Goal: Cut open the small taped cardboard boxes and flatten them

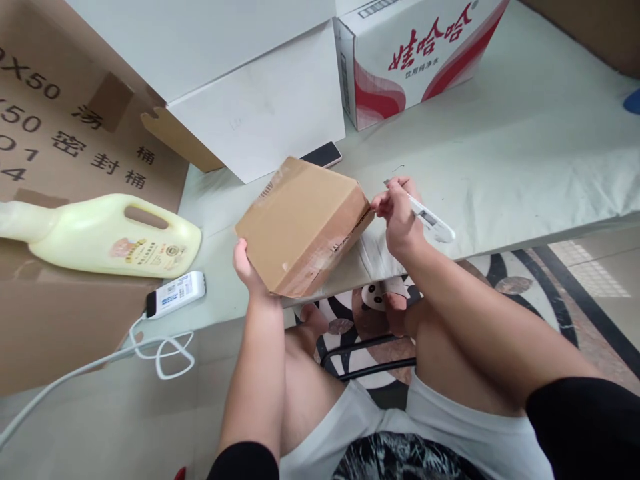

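Observation:
A brown cardboard box (300, 223), taped along its edges, is tilted over the front of the cloth-covered table (500, 160). My left hand (247, 267) grips its lower left corner, thumb on the upper face and the other fingers hidden beneath. A white utility knife (433, 221) is in my right hand (400, 213), its tip showing past the fingers and its handle sticking out to the right. The fingertips of that hand are at the box's right corner; whether they touch it I cannot tell.
Behind the box lie a dark phone-like object (324, 155), a white carton (260, 107) and a red-and-white carton (425, 60). On the left are a pale yellow bottle (115, 233), a white power strip (177, 293) with its cable, and a large brown carton (60, 320).

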The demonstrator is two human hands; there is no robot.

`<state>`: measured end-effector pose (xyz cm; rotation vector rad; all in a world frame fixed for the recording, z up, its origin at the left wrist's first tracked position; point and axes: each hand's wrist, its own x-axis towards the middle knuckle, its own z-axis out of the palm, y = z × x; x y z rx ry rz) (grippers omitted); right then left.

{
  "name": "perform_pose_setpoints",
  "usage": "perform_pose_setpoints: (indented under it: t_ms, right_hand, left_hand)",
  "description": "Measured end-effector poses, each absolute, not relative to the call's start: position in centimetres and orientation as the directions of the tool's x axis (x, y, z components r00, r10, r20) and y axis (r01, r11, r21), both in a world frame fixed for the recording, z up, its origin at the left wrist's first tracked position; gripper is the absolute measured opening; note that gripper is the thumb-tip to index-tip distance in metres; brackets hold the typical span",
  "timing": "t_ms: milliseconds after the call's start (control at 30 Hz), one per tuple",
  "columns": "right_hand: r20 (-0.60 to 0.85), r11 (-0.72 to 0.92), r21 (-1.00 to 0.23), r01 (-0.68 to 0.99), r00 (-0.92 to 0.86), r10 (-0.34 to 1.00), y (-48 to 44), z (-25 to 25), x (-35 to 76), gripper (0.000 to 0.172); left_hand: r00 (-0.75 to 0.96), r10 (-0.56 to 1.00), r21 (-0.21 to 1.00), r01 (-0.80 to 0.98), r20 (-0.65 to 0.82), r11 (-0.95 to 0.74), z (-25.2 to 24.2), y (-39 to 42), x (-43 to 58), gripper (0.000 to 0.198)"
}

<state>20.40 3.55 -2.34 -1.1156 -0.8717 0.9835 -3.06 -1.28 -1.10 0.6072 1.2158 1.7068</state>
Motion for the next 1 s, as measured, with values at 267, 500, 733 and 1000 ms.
perform_pose_setpoints:
  t_ms: [267, 500, 733, 1000]
  right_hand:
    - [0.178, 0.271, -0.939, -0.211, 0.376, 0.909, 1.6, -1.0, 19.6, 0.016]
    - [0.165, 0.171, -0.968, -0.186, 0.049, 0.985, -1.8, 0.0, 16.8, 0.008]
    - [0.131, 0.123, -0.978, -0.170, -0.040, 0.991, -3.3, 0.9, 14.7, 0.006]
    - [0.126, 0.123, -0.960, -0.251, 0.002, 0.992, -2.7, 0.6, 13.4, 0.006]
  left_hand:
    - [-0.638, 0.760, 0.837, -0.480, -0.126, -0.263, -0.9, -0.3, -2.6, 0.044]
    - [-0.632, 0.764, 0.804, -0.520, -0.134, -0.289, -1.4, 0.4, -3.7, 0.035]
    - [-0.655, 0.733, 0.795, -0.538, -0.184, -0.281, -1.4, -0.1, -3.2, 0.032]
    - [-0.641, 0.757, 0.810, -0.508, -0.128, -0.293, -2.1, -0.2, -3.5, 0.033]
